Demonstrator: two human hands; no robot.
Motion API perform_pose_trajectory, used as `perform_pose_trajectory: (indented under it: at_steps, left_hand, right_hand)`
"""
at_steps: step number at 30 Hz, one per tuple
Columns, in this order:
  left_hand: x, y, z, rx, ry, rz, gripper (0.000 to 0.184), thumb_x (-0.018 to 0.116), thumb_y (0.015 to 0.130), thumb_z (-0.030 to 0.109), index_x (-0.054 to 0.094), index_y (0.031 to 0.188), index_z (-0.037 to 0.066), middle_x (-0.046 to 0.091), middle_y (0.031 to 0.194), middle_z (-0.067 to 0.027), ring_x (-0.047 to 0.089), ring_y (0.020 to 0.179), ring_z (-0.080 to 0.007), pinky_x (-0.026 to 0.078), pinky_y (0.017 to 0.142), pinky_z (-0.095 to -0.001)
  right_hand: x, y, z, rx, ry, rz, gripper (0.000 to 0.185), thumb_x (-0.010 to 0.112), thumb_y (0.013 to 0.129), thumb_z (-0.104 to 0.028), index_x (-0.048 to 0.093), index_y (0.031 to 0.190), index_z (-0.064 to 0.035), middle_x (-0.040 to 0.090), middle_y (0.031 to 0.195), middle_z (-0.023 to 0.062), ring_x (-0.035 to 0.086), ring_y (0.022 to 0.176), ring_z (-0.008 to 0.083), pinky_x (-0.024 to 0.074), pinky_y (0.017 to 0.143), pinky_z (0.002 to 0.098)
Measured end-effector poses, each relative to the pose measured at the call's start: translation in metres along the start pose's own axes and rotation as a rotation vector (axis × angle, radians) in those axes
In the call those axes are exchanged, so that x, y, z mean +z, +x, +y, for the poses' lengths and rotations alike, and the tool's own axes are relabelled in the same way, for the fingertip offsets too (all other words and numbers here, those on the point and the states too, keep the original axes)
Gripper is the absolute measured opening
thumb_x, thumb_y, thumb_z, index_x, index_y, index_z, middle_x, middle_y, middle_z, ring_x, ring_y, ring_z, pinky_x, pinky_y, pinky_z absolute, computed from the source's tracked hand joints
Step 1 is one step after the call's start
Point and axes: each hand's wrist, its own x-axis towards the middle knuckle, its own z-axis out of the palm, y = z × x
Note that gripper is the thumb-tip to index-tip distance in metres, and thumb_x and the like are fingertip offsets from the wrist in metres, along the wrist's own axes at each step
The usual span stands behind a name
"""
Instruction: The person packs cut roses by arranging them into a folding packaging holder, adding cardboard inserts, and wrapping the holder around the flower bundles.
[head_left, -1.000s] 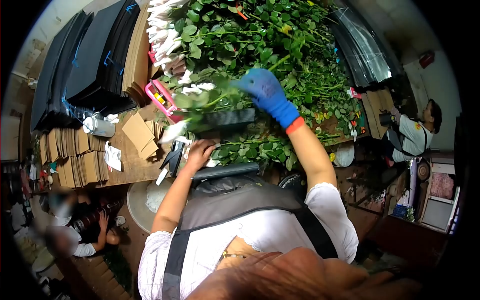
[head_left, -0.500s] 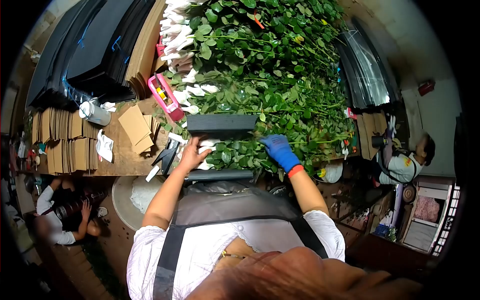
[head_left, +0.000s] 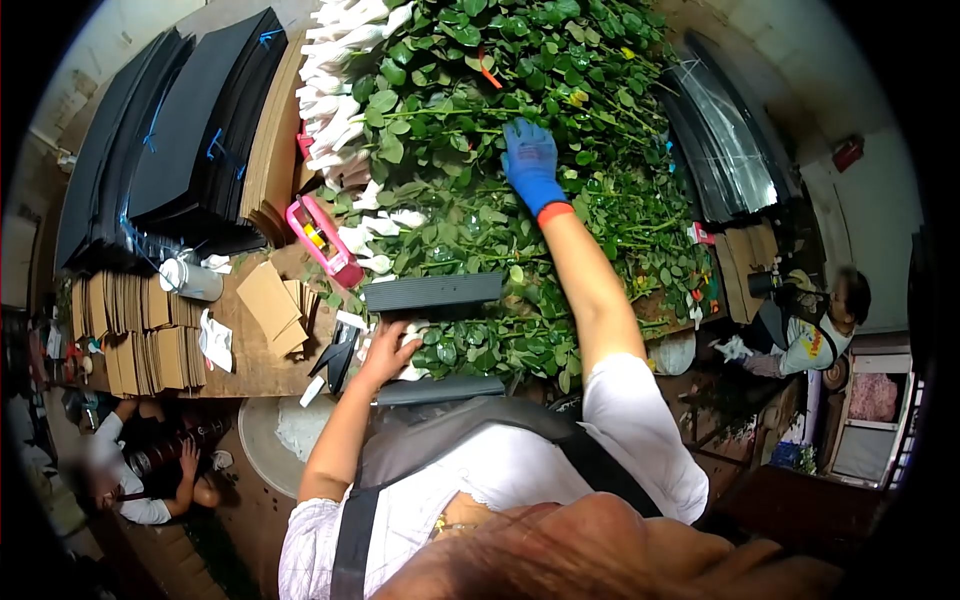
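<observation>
My bare left hand [head_left: 387,357] lies with spread fingers on white-wrapped flower heads [head_left: 413,370] at the left end of a small bunch of leafy stems [head_left: 480,347]. This bunch lies between a dark ribbed board [head_left: 433,292] and a dark padded bar [head_left: 440,390]. Some of the left fingertips are hidden by the board. Farther up, my right hand [head_left: 530,165], in a blue glove with a red cuff, rests with stretched fingers on a big pile of green leafy stems [head_left: 450,120]. White-wrapped heads [head_left: 330,110] line the pile's left side.
Left of the bunch are a black stapler [head_left: 341,352], a pink tape dispenser [head_left: 322,240], cardboard pieces [head_left: 272,308] and a white cup [head_left: 191,281]. Stacks of black sheets [head_left: 205,130] stand behind. One person [head_left: 150,460] sits lower left; another [head_left: 815,325] is at right.
My right hand has left the right side of the small bunch and reached up onto the big pile. My left hand stays at the wrapped heads. The camera view has shifted slightly.
</observation>
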Motion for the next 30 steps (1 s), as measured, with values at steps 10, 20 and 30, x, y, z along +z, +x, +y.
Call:
perform_pose_trajectory:
  at_steps: [10, 20, 30]
  left_hand:
    - [0.007, -0.002, -0.007, -0.001, 0.005, 0.026, 0.046, 0.075, 0.086, 0.026, 0.06, 0.123, 0.003, 0.062, 0.11, -0.0204, 0.056, 0.105, -0.0401, 0.047, 0.09, -0.045]
    - [0.012, 0.0, -0.017, -0.124, 0.101, -0.048, 0.047, 0.069, 0.088, 0.033, 0.063, 0.123, 0.003, 0.061, 0.119, -0.0227, 0.059, 0.107, -0.0399, 0.049, 0.092, -0.0426]
    - [0.018, 0.003, -0.023, 0.075, -0.008, 0.035, 0.038, 0.072, 0.085, 0.02, 0.062, 0.116, -0.001, 0.064, 0.113, -0.0228, 0.059, 0.108, -0.0406, 0.046, 0.095, -0.0436]
  right_hand:
    - [-0.085, -0.048, -0.011, -0.088, 0.388, -0.165, 0.03, 0.067, 0.079, -0.01, 0.068, 0.109, -0.0128, 0.068, 0.109, 0.0102, 0.064, 0.098, 0.0324, 0.0514, 0.088, 0.0431]
    - [-0.211, -0.188, 0.028, -0.004, 0.632, -0.645, 0.026, 0.067, 0.085, -0.006, 0.071, 0.11, -0.0119, 0.07, 0.105, 0.0133, 0.065, 0.099, 0.035, 0.0518, 0.087, 0.0426]
    - [-0.183, -0.188, -0.064, -0.04, 0.641, -0.861, 0.056, 0.069, 0.085, -0.042, 0.055, 0.134, -0.0201, 0.07, 0.107, 0.0144, 0.067, 0.096, 0.0349, 0.0525, 0.088, 0.0445]
